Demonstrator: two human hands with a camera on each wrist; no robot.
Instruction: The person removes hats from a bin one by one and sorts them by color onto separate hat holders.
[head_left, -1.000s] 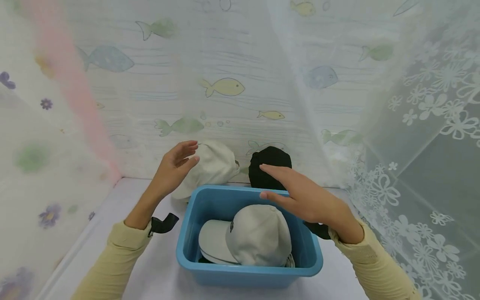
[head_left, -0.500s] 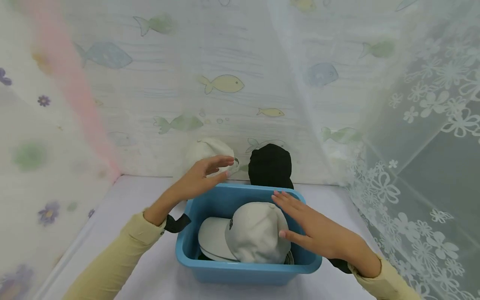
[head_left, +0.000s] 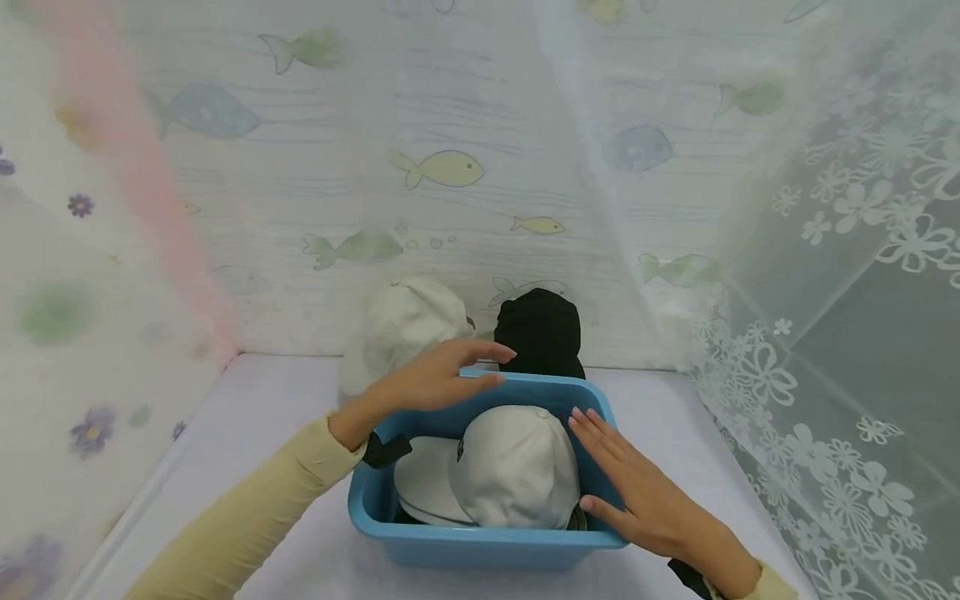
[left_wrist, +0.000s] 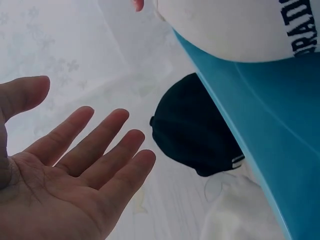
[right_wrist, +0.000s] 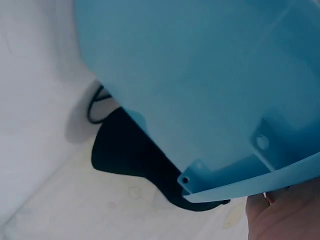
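A blue plastic bin (head_left: 487,553) stands on the table with a light grey baseball cap (head_left: 517,471) in it, brim to the left. Something dark shows under that cap. My left hand (head_left: 438,379) hovers over the bin's back left rim, fingers extended and holding nothing; its palm (left_wrist: 60,200) shows in the left wrist view. My right hand (head_left: 648,500) lies along the bin's right rim with straight fingers, the thumb over the inside. Whether it touches the rim is unclear; only part of this hand (right_wrist: 285,215) appears in the right wrist view.
Behind the bin, a white cap (head_left: 412,321) sits at the left and a black cap (head_left: 538,333) at the right, against a fish-patterned curtain (head_left: 450,208). A white cloth (head_left: 285,467) covers the table. Sheer flowered curtain (head_left: 840,433) hangs at the right.
My left hand has moved right, from beside the white cap to over the bin's back rim. My right hand has come down and right, from near the black cap to the bin's right rim.
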